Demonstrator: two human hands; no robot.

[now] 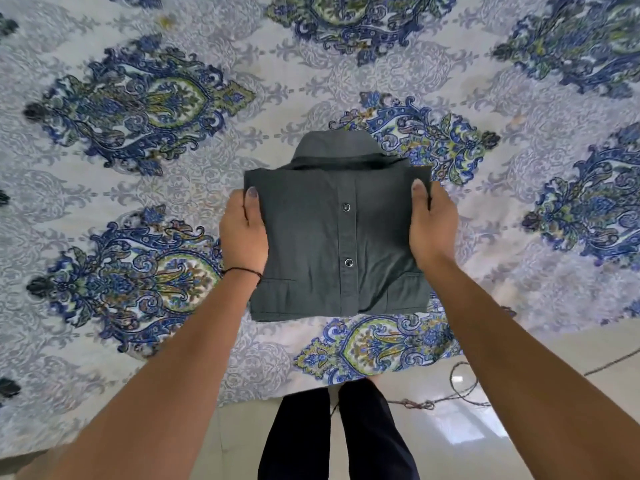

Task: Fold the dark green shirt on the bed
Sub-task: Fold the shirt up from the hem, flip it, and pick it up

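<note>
Head view shows the dark green shirt folded into a compact square on the patterned bed, collar away from the person. Left hand and right hand each pinch a side edge, thumb on top, probably to keep the folds together.

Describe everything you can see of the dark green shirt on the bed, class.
The dark green button-up shirt looks like thin woven cloth, folded into a neat rectangle, front up. Its collar points away; a placket with two dark round buttons runs down the middle, and two pocket openings show near the close edge. It sits over the blue-patterned white bedsheet. The left hand and right hand grip its side edges, thumbs on top.
</note>
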